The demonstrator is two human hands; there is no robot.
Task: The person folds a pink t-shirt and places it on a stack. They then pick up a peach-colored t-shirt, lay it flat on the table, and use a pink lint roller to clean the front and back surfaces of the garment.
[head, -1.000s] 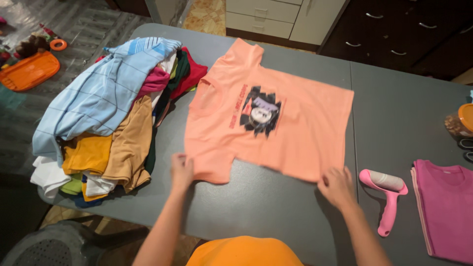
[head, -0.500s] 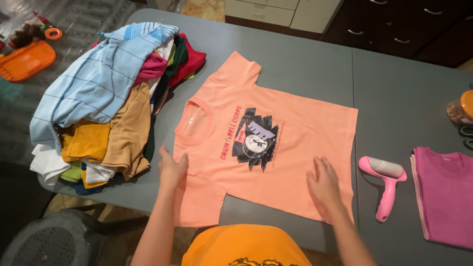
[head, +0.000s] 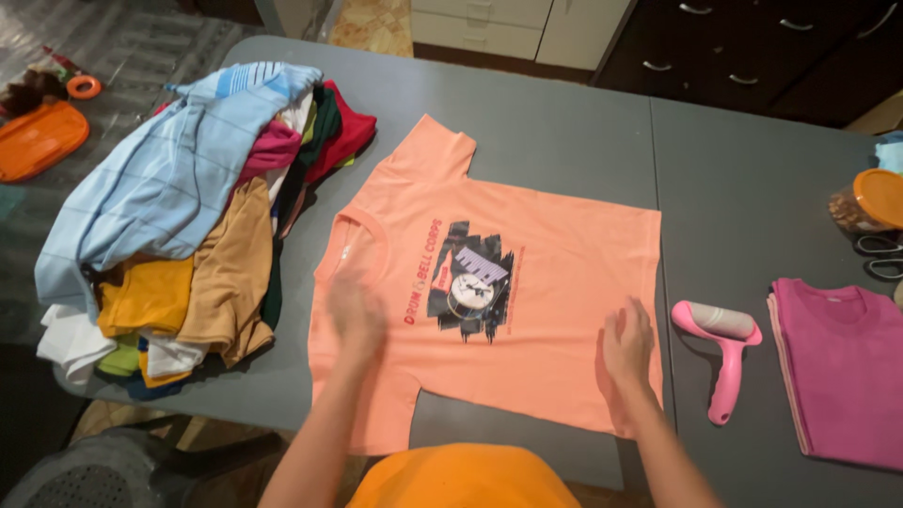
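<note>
A peach T-shirt [head: 546, 282] with a dark printed picture on its chest lies spread flat on the grey table [head: 555, 122], collar to the left. My left hand [head: 356, 315] rests flat on the shirt just below the collar, blurred by motion. Flat on the shirt's hem side at the right lies my right hand [head: 628, 341], fingers apart. Neither hand grips the cloth.
A heap of mixed clothes [head: 188, 216] with a light blue shirt on top fills the table's left end. A pink lint roller [head: 722, 348] lies right of the shirt, beside a folded magenta shirt [head: 842, 372]. A jar with an orange lid [head: 870, 199] stands far right.
The peach shirt has slid toward me, and both hands have moved up from its near edge onto its surface, pressing it flat.
</note>
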